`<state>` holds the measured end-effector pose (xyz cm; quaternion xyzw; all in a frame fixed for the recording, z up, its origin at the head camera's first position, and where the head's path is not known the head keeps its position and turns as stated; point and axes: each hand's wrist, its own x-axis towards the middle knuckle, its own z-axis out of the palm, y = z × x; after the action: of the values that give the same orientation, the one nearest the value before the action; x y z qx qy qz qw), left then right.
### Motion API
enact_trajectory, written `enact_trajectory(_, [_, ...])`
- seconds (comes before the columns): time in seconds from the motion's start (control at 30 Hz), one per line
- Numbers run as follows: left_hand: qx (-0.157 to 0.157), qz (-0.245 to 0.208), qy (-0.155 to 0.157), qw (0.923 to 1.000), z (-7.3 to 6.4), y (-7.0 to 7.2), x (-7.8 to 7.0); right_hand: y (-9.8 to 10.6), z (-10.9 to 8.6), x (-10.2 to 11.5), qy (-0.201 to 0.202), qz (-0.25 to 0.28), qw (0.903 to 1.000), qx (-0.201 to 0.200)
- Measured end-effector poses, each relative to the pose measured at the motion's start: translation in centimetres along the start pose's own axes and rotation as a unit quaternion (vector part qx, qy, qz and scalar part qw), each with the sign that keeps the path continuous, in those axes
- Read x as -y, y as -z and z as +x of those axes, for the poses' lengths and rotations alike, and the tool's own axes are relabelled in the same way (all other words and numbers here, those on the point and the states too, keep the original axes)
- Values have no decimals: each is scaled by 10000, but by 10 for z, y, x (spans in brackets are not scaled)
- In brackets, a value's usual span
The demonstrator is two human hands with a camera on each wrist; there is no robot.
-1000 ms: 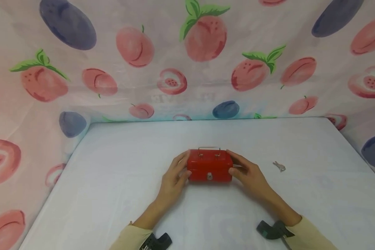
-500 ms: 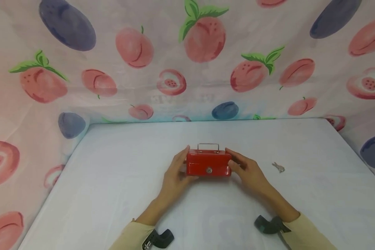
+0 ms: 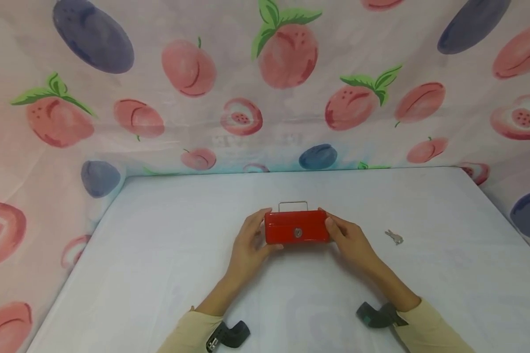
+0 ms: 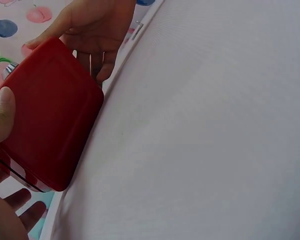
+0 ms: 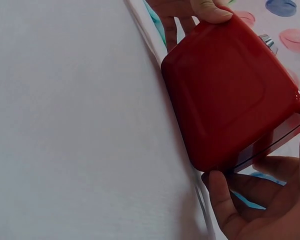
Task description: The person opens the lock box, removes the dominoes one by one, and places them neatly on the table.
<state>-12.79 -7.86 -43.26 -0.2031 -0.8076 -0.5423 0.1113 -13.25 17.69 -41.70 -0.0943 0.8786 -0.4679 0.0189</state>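
Note:
A small red cash box point(image 3: 282, 227) is held between both hands, tilted back so that its front faces up toward the head camera. A round silver lock point(image 3: 298, 233) sits in that front, and a thin wire handle point(image 3: 293, 202) rises past the far edge. My left hand point(image 3: 246, 247) grips the left end, thumb at the lower edge. At the other end my right hand point(image 3: 353, 245) grips it, thumb on the front corner. Both wrist views show the smooth underside point(image 4: 55, 110) turned outward. To the right, small silver keys point(image 3: 395, 237) lie on the table.
The table point(image 3: 172, 260) has a white cover. Behind it and along the sides hangs a cloth point(image 3: 150, 44) printed with peaches and blue fruit. Dark wrist devices point(image 3: 234, 334) show near both sleeves.
The box has gone from level to tilted back, its lid top turning out of sight and its handle showing higher. My left thumb has shifted to the lower front edge. The keys have stayed put.

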Motion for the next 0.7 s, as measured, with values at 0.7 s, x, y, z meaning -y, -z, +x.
enact_trajectory(0.7, [-241, 44, -781, 9966, 2, -2, 9, 87, -11, -26, 337, -1516, 9866, -507])
